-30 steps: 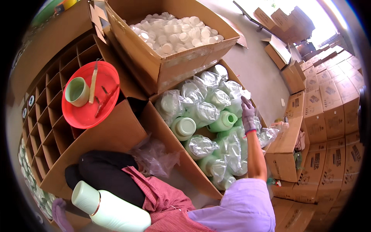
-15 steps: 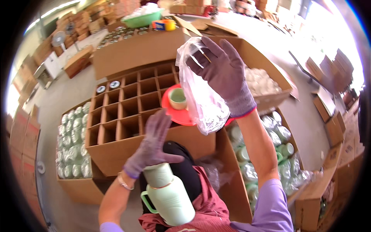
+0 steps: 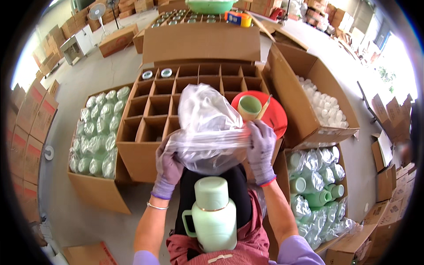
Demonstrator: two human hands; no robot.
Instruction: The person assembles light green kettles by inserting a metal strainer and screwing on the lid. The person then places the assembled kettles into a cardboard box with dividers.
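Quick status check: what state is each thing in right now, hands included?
Clear plastic bag: held stretched open between both hands.
Left hand: gripping the bag's edge.
Right hand: gripping the bag's edge.
Pale green flask: upright on lap, unbagged.
Divided cardboard box: open, mostly unfilled.
Red plastic basin: holding a green cup.

Grey concrete floor [image 3: 95, 73], stacked cardboard boxes [image 3: 31, 128] along the edges, a standing fan [image 3: 98, 12], daylight at right.
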